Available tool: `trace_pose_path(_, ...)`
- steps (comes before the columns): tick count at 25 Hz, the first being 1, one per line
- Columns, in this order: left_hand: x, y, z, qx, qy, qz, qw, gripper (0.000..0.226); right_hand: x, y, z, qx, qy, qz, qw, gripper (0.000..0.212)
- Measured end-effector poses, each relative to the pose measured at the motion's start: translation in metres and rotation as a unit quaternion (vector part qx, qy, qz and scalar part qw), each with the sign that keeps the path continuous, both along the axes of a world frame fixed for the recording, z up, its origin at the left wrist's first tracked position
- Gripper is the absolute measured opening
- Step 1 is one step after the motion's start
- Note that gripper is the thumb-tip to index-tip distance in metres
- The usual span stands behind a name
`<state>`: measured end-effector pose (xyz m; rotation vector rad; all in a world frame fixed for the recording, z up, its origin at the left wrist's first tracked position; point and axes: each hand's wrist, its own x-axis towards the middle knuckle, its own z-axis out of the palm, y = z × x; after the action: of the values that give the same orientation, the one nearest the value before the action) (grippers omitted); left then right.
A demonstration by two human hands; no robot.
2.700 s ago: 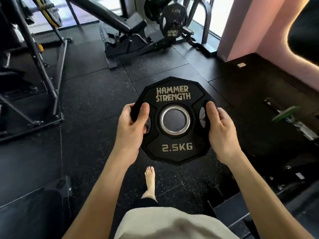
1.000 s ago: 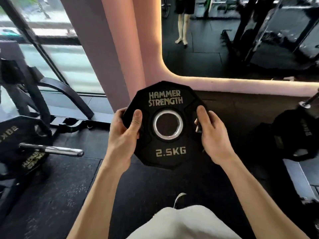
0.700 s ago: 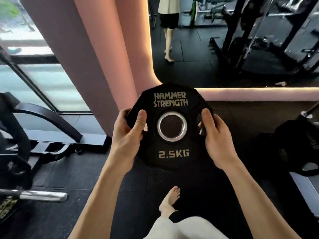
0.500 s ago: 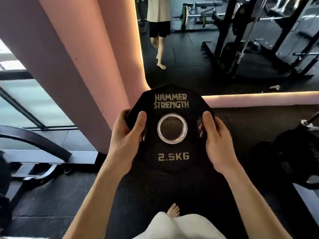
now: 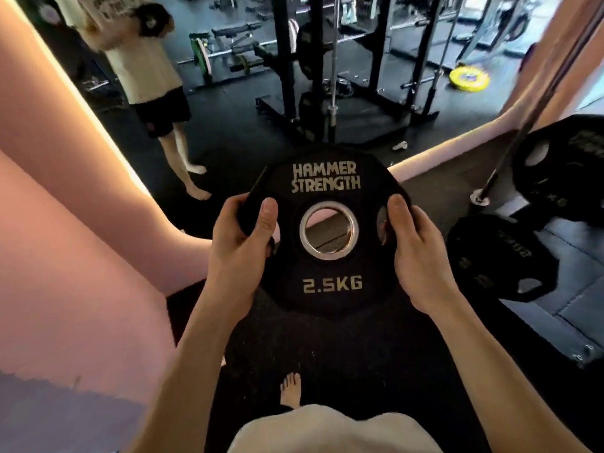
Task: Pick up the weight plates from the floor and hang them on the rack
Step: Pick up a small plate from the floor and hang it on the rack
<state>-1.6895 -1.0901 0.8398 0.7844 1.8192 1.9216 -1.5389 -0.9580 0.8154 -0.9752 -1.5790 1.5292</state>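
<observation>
The left hand [image 5: 240,253] grips the left edge of a black weight plate [image 5: 327,237], its thumb laid over the front face and its fingers curled round behind the rim. The right hand [image 5: 418,253] grips the opposite edge in the same way, with its thumb on the front beside a grip hole. The plate is held in the air in front of the person's body, well above the floor [image 5: 327,348], its face turned toward the camera. It reads "HAMMER STRENGTH" along the top and "2.5KG" at the bottom, and a metal ring lines its centre hole.

Below the plate, one bare foot [image 5: 290,389] stands on the dark rubber floor, and a light garment shows at the bottom edge of the view. To the right, two larger black plates [image 5: 500,259] sit on a rack, with a metal bar [image 5: 510,152] slanting down beside them. A pink wall [image 5: 65,256] fills the left side. Beyond it, a large mirror [image 5: 228,132] with a glowing edge shows a standing person [image 5: 153,76], a black steel frame [image 5: 327,60] and a yellow plate [image 5: 469,79] lying on the floor.
</observation>
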Motion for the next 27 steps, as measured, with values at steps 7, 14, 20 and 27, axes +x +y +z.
trace_pose_path(7, -0.075, 0.142, 0.016, 0.018, -0.006, -0.224, 0.974, 0.030, -0.032, 0.064, 0.015, 0.020, -0.019, -0.232, 0.972, 0.062)
trace_pose_path(14, -0.041, 0.288, 0.036, 0.048, -0.011, -0.392, 0.919, 0.020, 0.011, 0.135, 0.037, 0.065, -0.039, -0.403, 0.912, 0.053)
trace_pose_path(20, 0.024, 0.411, 0.089, 0.114, -0.029, -0.448, 0.886, 0.021, 0.072, 0.236, 0.089, 0.122, -0.019, -0.447, 0.886, 0.048)
trace_pose_path(27, 0.085, 0.534, 0.184, 0.211, 0.013, -0.463, 0.861, 0.038, 0.131, 0.347, 0.187, 0.228, -0.018, -0.480, 0.847, 0.063)
